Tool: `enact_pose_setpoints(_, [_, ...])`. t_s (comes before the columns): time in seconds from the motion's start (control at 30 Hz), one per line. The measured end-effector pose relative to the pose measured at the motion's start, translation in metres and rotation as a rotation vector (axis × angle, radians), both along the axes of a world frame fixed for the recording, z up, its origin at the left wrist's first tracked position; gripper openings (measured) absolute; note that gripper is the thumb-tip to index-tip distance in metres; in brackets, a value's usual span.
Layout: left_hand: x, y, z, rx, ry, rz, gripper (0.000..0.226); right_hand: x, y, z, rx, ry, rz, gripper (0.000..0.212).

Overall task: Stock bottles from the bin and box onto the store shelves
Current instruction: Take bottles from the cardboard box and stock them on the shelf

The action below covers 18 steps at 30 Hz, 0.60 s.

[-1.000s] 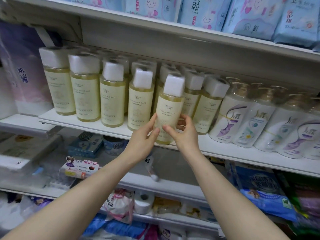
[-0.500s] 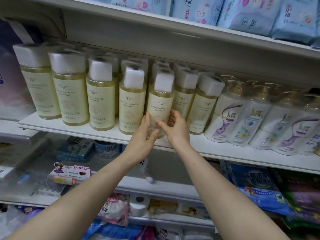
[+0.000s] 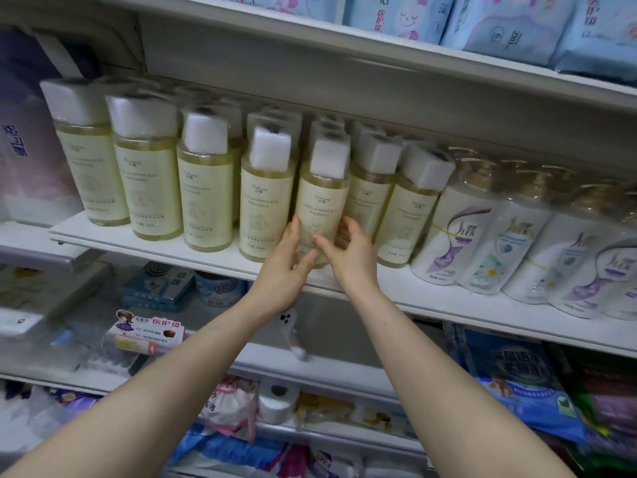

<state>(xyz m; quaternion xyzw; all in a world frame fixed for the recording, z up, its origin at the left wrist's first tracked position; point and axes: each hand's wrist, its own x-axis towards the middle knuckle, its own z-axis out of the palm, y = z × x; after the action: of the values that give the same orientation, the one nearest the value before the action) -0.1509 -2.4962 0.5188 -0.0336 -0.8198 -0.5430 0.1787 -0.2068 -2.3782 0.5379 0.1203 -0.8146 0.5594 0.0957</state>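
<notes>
**Checker:** Item in hand, and its place?

**Clerk:** One pale yellow clear plastic bottle (image 3: 320, 208), white square cap, cream label. It stood on the white shelf board (image 3: 431, 298), in the front row, between matching yellow bottles (image 3: 265, 208) on either side.

**Checker:** Hold?

**Clerk:** Left hand (image 3: 282, 274): fingers laid nearly straight up the bottle's left side, thumb on its front. Right hand (image 3: 348, 260): thumb across the front, fingers curled round the right side. Both were grasping it low on the body.

**Checker:** Reason, as judged?

**Clerk:** A low grip from both sides would steady a tall bottle while it was set into a narrow gap. The label faced outward to match the row. The white pump bottles with purple labels (image 3: 451, 236) stood close on the right, so there was little spare width.

**Checker:** Change against a second before?

**Clerk:** Then the bottle leaned, with its base out at the shelf's front edge, ahead of the row. It had since gone back and stood near upright, level with its neighbours. Both hands had kept their low hold.

**Checker:** Bin and box?

**Clerk:** Not in view.
</notes>
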Motion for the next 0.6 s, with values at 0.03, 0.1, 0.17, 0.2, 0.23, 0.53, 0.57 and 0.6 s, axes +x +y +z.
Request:
enact_pose_setpoints(0.03, [0.000, 0.002, -0.001, 0.014, 0.004, 0.022, 0.066, 0.002, 0.002, -0.001, -0.006, -0.013, 0.015, 0.062])
enact_pose_setpoints(0.1, [0.002, 0.008, -0.004, 0.047, 0.033, 0.089, 0.061, 0.008, 0.011, -0.003, 0.006, -0.033, 0.041, 0.066])
enact_pose_setpoints(0.17, [0.007, 0.019, -0.008, 0.070, 0.082, 0.180, 0.053, 0.015, 0.024, -0.005, 0.037, -0.042, 0.055, 0.068])
enact_pose_setpoints(0.2, [0.011, 0.026, -0.010, 0.089, 0.103, 0.226, 0.049, 0.019, 0.032, -0.006, 0.044, -0.042, 0.059, 0.067])
enact_pose_setpoints(0.23, [0.014, 0.034, -0.010, 0.113, 0.125, 0.267, 0.045, 0.022, 0.040, -0.008, 0.040, -0.039, 0.066, 0.064])
enact_pose_setpoints(0.53, [0.047, 0.124, -0.036, 0.125, 0.175, 0.296, 0.031, 0.063, 0.132, -0.034, 0.050, 0.083, 0.106, 0.035])
enact_pose_setpoints(0.57, [0.052, 0.134, -0.043, 0.106, 0.166, 0.290, 0.032, 0.067, 0.142, -0.040, 0.056, 0.090, 0.114, 0.034])
enact_pose_setpoints(0.6, [0.057, 0.144, -0.050, 0.090, 0.156, 0.284, 0.032, 0.072, 0.151, -0.046, 0.064, 0.099, 0.119, 0.033])
